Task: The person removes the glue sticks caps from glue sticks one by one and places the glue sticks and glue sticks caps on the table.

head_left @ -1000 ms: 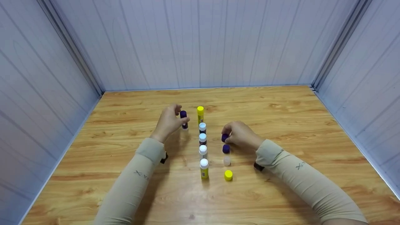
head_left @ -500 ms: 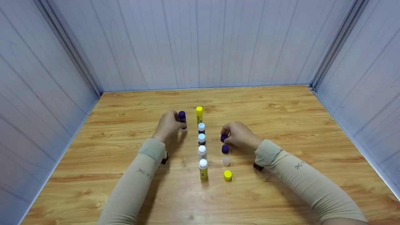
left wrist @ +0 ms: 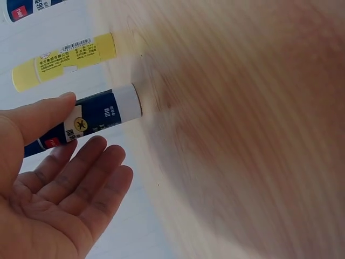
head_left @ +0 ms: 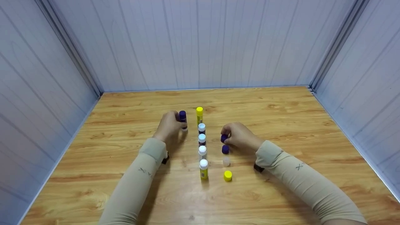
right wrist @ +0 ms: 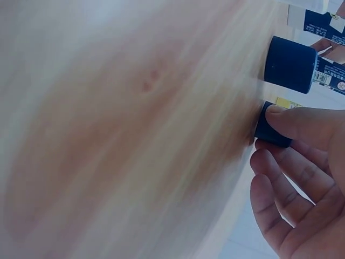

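Note:
Toward the back left, my left hand pinches an upright dark blue capped glue stick between thumb and fingers. In the left wrist view its white base is close to the tabletop, with the other fingers fanned out below. Right of the row, my right hand pinches a small dark blue cap with thumb and index finger, right at the table surface. A second dark blue cap stands just in front of it, nearer the camera.
A column of upright glue sticks runs between the hands: a yellow capped one at the back, then several uncapped ones with white tops, a yellow one nearest. A clear cap and a yellow cap stand at right. Pale panel walls enclose the table.
My left hand's fingers were spread beside the glue stick; they have since come in around it, and the hand sits slightly lower. The right hand and its cap have stayed put.

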`<state>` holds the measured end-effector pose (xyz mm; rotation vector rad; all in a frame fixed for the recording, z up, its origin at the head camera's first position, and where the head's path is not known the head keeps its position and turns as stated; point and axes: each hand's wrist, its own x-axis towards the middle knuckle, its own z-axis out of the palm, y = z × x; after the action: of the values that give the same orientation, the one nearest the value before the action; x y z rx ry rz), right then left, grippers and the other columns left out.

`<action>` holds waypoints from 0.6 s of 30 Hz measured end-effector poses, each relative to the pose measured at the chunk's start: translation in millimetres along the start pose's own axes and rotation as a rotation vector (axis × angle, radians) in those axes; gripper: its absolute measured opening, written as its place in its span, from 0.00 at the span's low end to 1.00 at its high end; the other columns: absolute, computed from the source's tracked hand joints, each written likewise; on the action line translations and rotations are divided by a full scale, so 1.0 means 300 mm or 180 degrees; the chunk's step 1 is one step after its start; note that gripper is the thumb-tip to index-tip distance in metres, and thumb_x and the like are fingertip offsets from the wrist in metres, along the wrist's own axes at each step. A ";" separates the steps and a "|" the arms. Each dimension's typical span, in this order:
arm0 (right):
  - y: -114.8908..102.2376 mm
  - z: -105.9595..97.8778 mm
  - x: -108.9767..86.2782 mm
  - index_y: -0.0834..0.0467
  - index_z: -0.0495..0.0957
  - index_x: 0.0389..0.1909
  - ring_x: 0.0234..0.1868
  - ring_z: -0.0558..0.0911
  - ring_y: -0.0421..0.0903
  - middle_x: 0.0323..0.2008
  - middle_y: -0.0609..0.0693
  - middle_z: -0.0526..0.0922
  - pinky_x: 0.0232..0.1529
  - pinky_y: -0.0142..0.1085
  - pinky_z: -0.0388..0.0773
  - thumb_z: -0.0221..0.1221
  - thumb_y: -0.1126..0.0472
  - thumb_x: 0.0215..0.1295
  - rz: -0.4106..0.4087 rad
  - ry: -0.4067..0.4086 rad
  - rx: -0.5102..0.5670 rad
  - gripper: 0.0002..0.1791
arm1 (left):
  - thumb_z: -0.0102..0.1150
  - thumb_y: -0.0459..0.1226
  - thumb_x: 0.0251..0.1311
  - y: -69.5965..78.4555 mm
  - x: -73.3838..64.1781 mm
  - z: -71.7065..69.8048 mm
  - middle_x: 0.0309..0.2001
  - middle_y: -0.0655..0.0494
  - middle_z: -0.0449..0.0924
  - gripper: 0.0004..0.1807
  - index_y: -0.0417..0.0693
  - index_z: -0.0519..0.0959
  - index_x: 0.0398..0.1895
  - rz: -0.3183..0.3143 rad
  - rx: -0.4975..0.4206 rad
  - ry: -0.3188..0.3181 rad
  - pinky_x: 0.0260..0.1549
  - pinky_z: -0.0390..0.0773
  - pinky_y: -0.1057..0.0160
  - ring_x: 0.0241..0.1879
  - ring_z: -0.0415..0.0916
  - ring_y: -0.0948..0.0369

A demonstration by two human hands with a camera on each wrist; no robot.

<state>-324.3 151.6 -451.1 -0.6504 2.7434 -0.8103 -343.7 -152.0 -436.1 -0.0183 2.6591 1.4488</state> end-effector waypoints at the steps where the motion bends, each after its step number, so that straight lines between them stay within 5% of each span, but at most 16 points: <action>1: 0.001 0.001 0.000 0.63 0.87 0.54 0.50 0.88 0.53 0.47 0.58 0.90 0.58 0.49 0.87 0.72 0.71 0.66 0.0025 -0.0003 0.0031 0.16 | 0.68 0.30 0.72 0.001 -0.001 0.000 0.63 0.37 0.83 0.21 0.33 0.77 0.64 0.0010 -0.0010 0.0007 0.73 0.78 0.47 0.66 0.80 0.46; 7: 0.007 0.005 -0.001 0.64 0.82 0.62 0.53 0.88 0.55 0.51 0.60 0.89 0.60 0.51 0.86 0.71 0.70 0.67 0.0031 -0.0027 0.0122 0.23 | 0.69 0.31 0.70 0.013 -0.009 -0.010 0.58 0.39 0.84 0.16 0.36 0.78 0.57 0.0157 -0.0119 0.0126 0.67 0.82 0.49 0.61 0.82 0.47; 18: -0.016 -0.030 -0.028 0.60 0.75 0.74 0.60 0.85 0.59 0.65 0.63 0.83 0.61 0.53 0.86 0.68 0.70 0.69 0.0105 -0.0065 0.0162 0.32 | 0.66 0.34 0.67 0.067 -0.053 -0.038 0.47 0.43 0.83 0.11 0.39 0.76 0.47 0.0790 -0.0093 0.0376 0.46 0.84 0.55 0.45 0.80 0.52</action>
<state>-318.1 156.0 -440.4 -0.5984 2.6984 -0.8583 -330.4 -151.3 -411.5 0.2393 2.8178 1.6035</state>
